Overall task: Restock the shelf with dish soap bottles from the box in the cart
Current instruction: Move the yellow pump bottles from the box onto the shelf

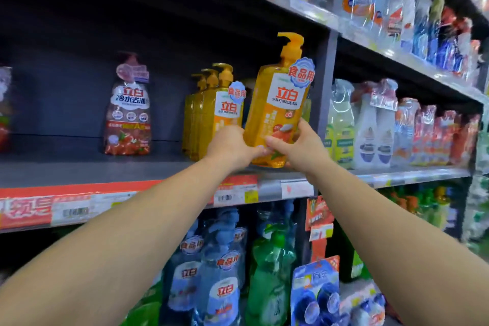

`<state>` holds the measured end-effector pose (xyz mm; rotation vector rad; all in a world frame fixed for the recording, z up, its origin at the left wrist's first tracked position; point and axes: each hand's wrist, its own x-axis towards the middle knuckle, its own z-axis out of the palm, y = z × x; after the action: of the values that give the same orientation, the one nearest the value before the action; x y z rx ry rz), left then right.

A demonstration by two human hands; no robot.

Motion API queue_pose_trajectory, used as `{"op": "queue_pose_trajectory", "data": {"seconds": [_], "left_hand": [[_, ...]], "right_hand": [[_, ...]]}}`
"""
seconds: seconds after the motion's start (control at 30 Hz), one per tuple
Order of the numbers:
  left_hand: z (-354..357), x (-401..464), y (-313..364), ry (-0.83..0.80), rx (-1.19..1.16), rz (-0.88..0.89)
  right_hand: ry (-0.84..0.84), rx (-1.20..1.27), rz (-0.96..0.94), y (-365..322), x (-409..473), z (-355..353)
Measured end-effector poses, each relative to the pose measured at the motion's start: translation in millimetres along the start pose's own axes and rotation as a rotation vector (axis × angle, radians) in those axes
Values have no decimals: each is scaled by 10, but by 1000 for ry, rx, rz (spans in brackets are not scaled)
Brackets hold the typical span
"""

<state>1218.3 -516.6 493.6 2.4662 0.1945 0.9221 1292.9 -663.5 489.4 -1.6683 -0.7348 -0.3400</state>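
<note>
An orange dish soap bottle [280,103] with a pump top stands tilted slightly at the front of the grey shelf [92,169]. My left hand [231,144] grips its lower left side and my right hand [300,144] grips its lower right side. Its base is at the shelf's front edge. Just left of it stands a row of three matching orange bottles [211,111], one behind another. The box and the cart are out of view.
A red-labelled pump bottle [128,111] stands alone further left, with bare shelf on both sides. A grey upright post [326,92] borders the bay on the right; spray bottles [370,127] fill the adjoining bay. Blue and green bottles [225,272] sit on the shelf below.
</note>
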Motion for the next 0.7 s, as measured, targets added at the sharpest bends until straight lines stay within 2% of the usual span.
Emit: {"op": "queue_pose_trajectory", "data": {"seconds": [0.2,0.47,0.7], "left_hand": [[333,253,-3,-110,207,-110],[440,313,134,-111,234,-206],[491,312,206,-104,251,-245]], "right_hand": [[-171,-100,14,367,337,-104],[-250,-151,11,484,529,-169],[-234,-123,38,548,571,-150]]}}
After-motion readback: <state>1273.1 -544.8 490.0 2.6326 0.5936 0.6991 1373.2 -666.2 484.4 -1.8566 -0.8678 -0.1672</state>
